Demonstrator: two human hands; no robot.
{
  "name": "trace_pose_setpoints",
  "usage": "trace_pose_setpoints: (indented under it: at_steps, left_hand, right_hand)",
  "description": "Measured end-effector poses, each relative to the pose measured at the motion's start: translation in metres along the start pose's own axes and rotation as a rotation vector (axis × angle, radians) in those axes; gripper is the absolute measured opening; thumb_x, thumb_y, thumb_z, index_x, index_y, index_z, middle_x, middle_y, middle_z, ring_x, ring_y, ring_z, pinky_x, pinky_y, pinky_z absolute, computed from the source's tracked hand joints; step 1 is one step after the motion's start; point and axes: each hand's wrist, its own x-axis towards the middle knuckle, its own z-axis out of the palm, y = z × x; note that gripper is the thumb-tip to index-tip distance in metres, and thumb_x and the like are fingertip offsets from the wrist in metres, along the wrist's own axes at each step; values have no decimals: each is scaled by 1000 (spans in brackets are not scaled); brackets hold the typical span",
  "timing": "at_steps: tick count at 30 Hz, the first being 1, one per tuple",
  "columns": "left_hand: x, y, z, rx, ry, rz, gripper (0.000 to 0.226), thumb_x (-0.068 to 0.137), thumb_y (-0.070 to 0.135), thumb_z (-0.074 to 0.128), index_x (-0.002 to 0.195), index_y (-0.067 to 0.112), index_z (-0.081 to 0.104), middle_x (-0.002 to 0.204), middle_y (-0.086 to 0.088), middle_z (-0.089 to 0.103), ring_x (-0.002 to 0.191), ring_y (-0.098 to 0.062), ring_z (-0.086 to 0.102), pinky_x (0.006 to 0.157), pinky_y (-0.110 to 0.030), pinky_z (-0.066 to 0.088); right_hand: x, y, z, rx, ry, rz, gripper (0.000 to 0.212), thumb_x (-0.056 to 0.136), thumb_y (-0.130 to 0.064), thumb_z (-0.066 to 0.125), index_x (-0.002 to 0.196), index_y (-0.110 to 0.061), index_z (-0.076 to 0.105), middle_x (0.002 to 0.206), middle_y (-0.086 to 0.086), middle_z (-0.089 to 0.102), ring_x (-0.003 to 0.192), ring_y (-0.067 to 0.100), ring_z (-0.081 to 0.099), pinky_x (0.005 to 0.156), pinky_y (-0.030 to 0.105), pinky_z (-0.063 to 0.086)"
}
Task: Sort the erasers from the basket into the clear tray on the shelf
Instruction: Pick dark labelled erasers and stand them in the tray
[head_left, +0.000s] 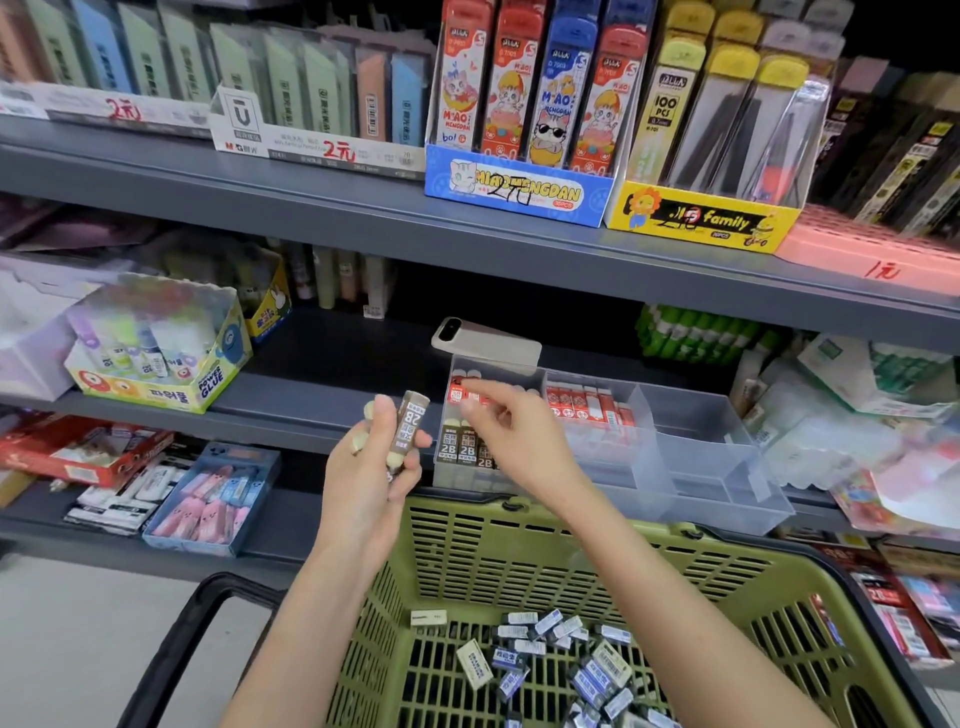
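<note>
Gripping a bunch of brown-sleeved 2B erasers (411, 422) upright in curled fingers, the left hand (371, 467) hovers above the basket, just in front of the shelf edge. The right hand (511, 431) reaches over the left compartment of the clear tray (717, 467), its fingertips at the red-sleeved erasers (456, 392) at the back; motion blur hides whether it pinches one or only touches them. In the front of that same compartment stand more brown 2B erasers (462, 448), and the middle compartment holds a row of red-sleeved ones (587, 404). The tray sits on the middle shelf (322, 395), overhanging its front edge. Below both forearms is an olive-green basket (519, 551) with a black handle (171, 649); loose blue-and-white erasers (561, 654) lie scattered on its bottom. Behind the tray a phone (483, 340) lies face down. Further left stands a Power Glue box (156, 358). The upper shelf carries a blue Miao Mengdan display box (519, 192).
</note>
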Motion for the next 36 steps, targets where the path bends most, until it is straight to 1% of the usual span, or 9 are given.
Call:
trace_pose_setpoints:
  at_steps: [4,7,10,15,19,23,27,31,36]
  left_hand:
    - [-8,-5,7,179,26,109,41,76,54,56,80,14,60,54,4,47,42,-4,36,37,-13,32]
    - [-10,-7,10,133,5,86,44,79,55,52,82,11,57,51,7,42,37,-3,31,33,-13,26]
    - [-9,-4,6,-118,-37,-9,44,82,53,50,80,9,50,56,0,48,37,-4,34,29,-14,24]
    - [-8,-5,5,-123,-87,-47,46,83,53,49,80,7,55,58,-3,52,40,-6,38,29,-14,26]
    - [-8,-2,3,-210,-95,-41,40,88,41,49,90,2,58,62,-4,51,48,-8,42,33,-15,29]
    - [-5,-3,-2,-242,-46,2,28,96,23,45,97,0,61,68,-5,54,55,-9,46,36,-15,31]
    - [-5,-4,-2,-156,-27,60,35,87,36,52,103,6,63,70,0,57,60,-7,49,37,-15,32]
    - [-4,-4,-2,-75,-2,67,42,83,49,53,104,17,69,65,4,52,58,-6,43,37,-15,30]
    - [-5,-5,2,40,11,88,46,83,52,50,105,17,70,58,4,44,52,-7,31,39,-17,25]
  right_hand:
    - [-13,-22,-2,4,-45,-365,41,85,-39,62,126,-36,57,108,-9,57,102,11,48,90,20,37]
    - [-18,-26,3,-187,2,-527,43,82,-31,68,123,-20,62,103,-3,63,97,17,49,86,24,39]
    - [-21,-23,2,-165,29,-466,36,84,-24,66,118,-10,65,90,3,65,87,17,54,78,24,40]
    - [-25,-14,0,98,-65,-200,15,83,-19,69,98,-19,64,78,-5,60,70,4,53,65,17,45]
    - [-12,-5,-24,363,18,79,15,82,-12,69,87,-16,56,83,8,64,78,26,62,76,41,53]
    - [-2,8,-35,213,26,153,9,84,-18,69,85,-11,63,76,-4,61,61,10,56,66,32,50]
    - [2,12,-27,176,-106,266,16,85,-11,67,70,-13,61,60,-1,62,47,7,60,60,24,51]
    - [6,11,-18,175,-141,348,13,85,-6,66,94,-11,58,71,6,65,51,11,64,72,31,57]
    - [4,13,-9,49,-84,304,18,85,-6,67,102,-7,62,69,4,64,47,7,60,56,18,53]
